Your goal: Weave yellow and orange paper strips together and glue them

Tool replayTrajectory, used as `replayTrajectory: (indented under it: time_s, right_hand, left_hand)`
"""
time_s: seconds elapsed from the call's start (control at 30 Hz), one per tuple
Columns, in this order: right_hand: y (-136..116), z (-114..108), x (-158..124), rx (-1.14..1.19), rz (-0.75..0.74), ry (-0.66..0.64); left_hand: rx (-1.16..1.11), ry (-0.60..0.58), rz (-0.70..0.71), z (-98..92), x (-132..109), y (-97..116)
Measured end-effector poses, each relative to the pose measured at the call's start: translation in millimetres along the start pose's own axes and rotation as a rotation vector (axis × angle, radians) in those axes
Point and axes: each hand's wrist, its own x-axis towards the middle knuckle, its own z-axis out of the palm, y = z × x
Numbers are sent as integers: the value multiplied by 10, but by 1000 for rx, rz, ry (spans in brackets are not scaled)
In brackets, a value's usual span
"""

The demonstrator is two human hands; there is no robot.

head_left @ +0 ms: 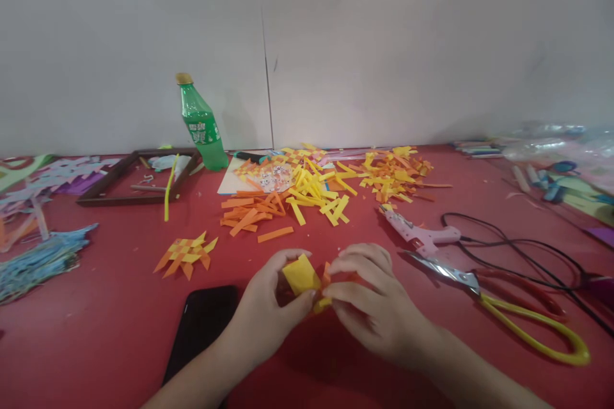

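Between my two hands, above the red table, is a small piece of folded yellow and orange paper strips [302, 275]. My left hand [268, 307] pinches its yellow part between thumb and fingers. My right hand [374, 300] is closed at the orange and yellow strip ends on the right side, its fingertips partly hiding them. To the left lies a woven orange and yellow paper piece [186, 254] with pointed ends. Beyond my hands are loose orange strips [252, 212] and a heap of yellow strips [314, 185].
A black phone [204, 319] lies beside my left forearm. On the right are scissors [518, 313] and a pink glue gun [419, 233] with a black cord. A green bottle [204, 128] and a brown frame [112, 179] stand near the white partition [407, 64].
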Motion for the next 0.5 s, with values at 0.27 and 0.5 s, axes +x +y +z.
replayTrajectory:
  time_s: [0.27,0.5]
  right_hand:
    - [30,11,-25,-107,149,221]
    - [137,-22,-17,117,413,252]
  left_hand:
    - [-100,51,-20,-33,42,8]
    - [-205,114,-45,-80,70,-1]
